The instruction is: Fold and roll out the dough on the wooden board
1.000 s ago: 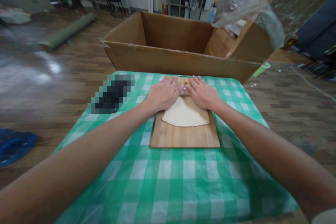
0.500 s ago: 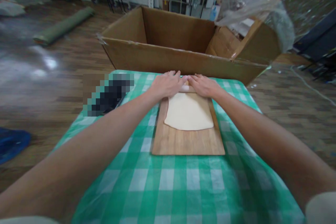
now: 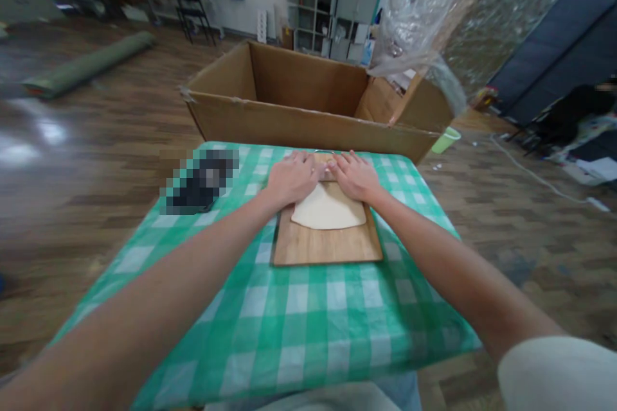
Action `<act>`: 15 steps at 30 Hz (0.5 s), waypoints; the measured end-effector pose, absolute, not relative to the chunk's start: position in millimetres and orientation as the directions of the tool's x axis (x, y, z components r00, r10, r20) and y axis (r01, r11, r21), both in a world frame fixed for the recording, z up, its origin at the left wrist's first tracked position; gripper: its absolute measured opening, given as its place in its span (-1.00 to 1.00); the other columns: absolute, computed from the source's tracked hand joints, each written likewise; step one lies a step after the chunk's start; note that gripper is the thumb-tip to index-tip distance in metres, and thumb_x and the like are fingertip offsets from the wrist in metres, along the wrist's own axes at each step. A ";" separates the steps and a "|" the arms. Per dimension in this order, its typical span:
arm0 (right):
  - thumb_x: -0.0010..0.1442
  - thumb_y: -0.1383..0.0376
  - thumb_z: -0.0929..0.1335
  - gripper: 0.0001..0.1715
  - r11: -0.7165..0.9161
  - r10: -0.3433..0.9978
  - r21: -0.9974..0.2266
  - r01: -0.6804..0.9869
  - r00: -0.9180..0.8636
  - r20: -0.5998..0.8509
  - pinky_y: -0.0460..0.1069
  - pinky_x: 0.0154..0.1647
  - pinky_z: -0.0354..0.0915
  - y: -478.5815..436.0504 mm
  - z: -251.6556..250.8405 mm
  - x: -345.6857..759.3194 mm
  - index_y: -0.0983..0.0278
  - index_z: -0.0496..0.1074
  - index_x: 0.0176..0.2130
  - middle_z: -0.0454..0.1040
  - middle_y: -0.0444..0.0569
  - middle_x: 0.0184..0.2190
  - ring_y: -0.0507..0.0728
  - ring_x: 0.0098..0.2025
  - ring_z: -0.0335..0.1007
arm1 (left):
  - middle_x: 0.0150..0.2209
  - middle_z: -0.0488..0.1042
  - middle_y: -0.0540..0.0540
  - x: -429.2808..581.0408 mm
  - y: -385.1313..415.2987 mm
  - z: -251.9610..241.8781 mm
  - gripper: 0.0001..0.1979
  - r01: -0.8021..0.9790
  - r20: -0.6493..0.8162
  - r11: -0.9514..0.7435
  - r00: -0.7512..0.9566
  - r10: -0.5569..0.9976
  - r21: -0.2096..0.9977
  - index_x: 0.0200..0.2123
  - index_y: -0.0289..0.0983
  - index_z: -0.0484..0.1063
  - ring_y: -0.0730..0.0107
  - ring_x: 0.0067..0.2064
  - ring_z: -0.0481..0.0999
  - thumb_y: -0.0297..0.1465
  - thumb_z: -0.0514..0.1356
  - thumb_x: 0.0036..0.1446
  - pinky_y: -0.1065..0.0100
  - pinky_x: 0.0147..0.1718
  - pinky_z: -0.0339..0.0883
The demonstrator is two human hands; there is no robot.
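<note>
My left hand [image 3: 295, 178] and my right hand [image 3: 355, 176] lie side by side near the far end of a wooden cutting board [image 3: 328, 252]. Both have their fingers stretched forward, palms down over a light-coloured rolling pin [image 3: 328, 173]. Only the pin's middle shows between them; the ends are hidden. Beneath the hands and toward me spreads a flat, pale sheet of dough [image 3: 330, 210], its near edge rounded and short of the board's front edge.
A green-and-white checked tablecloth [image 3: 308, 327] covers the table. At its far left lies a dark, pixelated object [image 3: 202, 181]. Beyond the table stands a large open cardboard box [image 3: 308, 125], with plastic wrap [image 3: 409, 26] at its right. A rolled green mat [image 3: 91, 64] lies on the floor.
My view has tilted up and turned to the right. Both hands remain over the rolling pin and sit slightly closer to me on the board, covering more of the dough's far part.
</note>
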State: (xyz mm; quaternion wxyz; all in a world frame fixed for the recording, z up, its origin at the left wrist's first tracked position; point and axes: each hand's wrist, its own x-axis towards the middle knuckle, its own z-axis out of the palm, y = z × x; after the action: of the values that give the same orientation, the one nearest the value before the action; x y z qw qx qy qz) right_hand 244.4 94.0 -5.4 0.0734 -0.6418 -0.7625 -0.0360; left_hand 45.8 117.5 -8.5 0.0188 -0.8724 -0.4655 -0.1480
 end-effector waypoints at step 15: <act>0.43 -0.27 -0.02 0.06 0.261 0.953 -0.133 0.956 -0.234 0.190 0.23 0.53 -0.20 38.4 -7.6 246.5 0.44 0.07 0.48 -0.03 0.24 0.52 0.32 0.55 -0.20 | 0.38 0.28 -0.48 36.9 76.9 -14.2 -0.30 0.791 0.319 -0.605 0.552 0.771 0.093 0.35 -0.48 0.24 -0.10 0.46 0.17 -0.09 -0.21 0.44 -0.14 0.41 -0.04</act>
State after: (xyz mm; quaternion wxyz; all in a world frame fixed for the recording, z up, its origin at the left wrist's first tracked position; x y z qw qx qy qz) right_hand 246.5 38.4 -7.6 0.1168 -0.6078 -0.7854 -0.0057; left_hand 36.9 76.9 -14.2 0.0308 -0.8803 -0.4434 -0.1657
